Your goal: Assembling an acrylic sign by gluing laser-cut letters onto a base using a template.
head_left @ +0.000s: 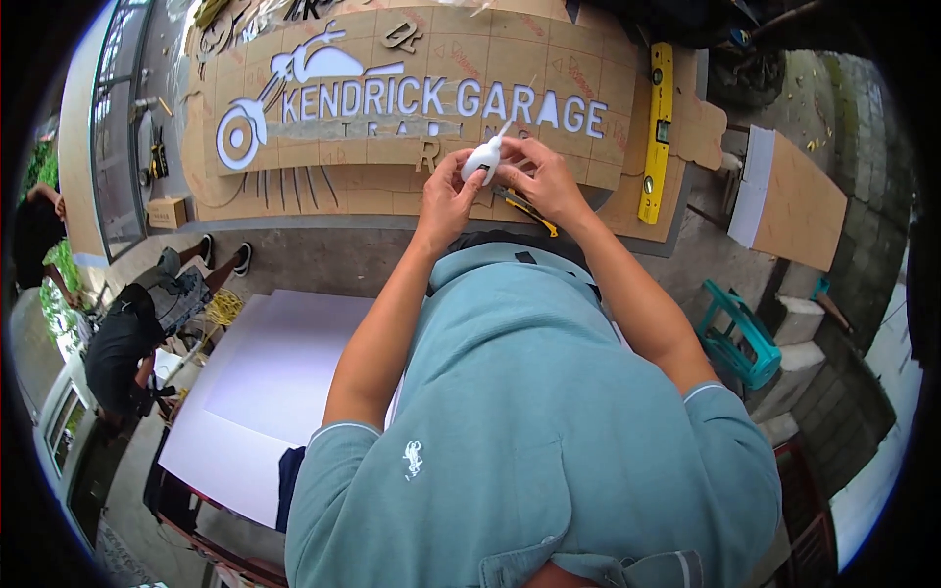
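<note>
Above the near edge of the work table, my left hand [449, 204] has its fingers closed round a small white squeeze bottle [479, 163] with a thin pointed nozzle, which tilts up and to the right. From the other side, my right hand [551, 186] pinches at the bottle, its fingertips partly hidden. Beneath my hands lies a brown-papered sign board [549, 69] with white cut-out lettering and a motorcycle shape. Just left of the bottle rests a loose brown letter piece [427, 155]. A yellow utility knife [530, 214] lies below my right hand.
A yellow spirit level [656, 137] lies on the table's right side. Loose cut pieces [402, 36] sit along the far side. A small carton [167, 213] stands at left. White sheets [274, 363], a teal stool [737, 338] and a bending person in black [123, 343] are nearby.
</note>
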Demonstrator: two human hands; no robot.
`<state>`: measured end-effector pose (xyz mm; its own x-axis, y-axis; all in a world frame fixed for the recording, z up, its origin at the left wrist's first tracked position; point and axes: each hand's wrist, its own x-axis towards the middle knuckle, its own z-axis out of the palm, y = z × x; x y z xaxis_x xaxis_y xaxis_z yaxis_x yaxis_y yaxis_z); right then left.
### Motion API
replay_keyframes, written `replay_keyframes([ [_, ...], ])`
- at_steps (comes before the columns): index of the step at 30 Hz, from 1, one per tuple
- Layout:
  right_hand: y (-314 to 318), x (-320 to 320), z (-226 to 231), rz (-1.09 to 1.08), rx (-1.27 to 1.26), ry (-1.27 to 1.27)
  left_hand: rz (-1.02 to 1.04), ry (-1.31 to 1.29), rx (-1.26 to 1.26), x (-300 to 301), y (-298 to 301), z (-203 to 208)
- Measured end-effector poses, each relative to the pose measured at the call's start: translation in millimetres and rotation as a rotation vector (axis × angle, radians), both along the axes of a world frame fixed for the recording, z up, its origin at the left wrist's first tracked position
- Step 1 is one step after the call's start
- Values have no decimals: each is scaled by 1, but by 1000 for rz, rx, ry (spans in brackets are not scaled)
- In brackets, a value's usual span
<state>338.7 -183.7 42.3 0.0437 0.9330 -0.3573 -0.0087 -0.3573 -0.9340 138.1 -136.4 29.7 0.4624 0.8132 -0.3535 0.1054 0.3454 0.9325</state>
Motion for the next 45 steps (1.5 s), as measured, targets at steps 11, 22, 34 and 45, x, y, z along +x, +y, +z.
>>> replay_keyframes([
  [11,21,50,-22,327,52,-1060,268,271,59,-13,-12,-6],
  [22,30,51,-31,391,-9,-1163,237,415,251,-2,6,-3],
  [34,30,51,-31,392,-9,-1160,206,450,297,2,11,-7],
  [45,30,51,-32,380,9,-1170,199,477,350,1,14,-17],
])
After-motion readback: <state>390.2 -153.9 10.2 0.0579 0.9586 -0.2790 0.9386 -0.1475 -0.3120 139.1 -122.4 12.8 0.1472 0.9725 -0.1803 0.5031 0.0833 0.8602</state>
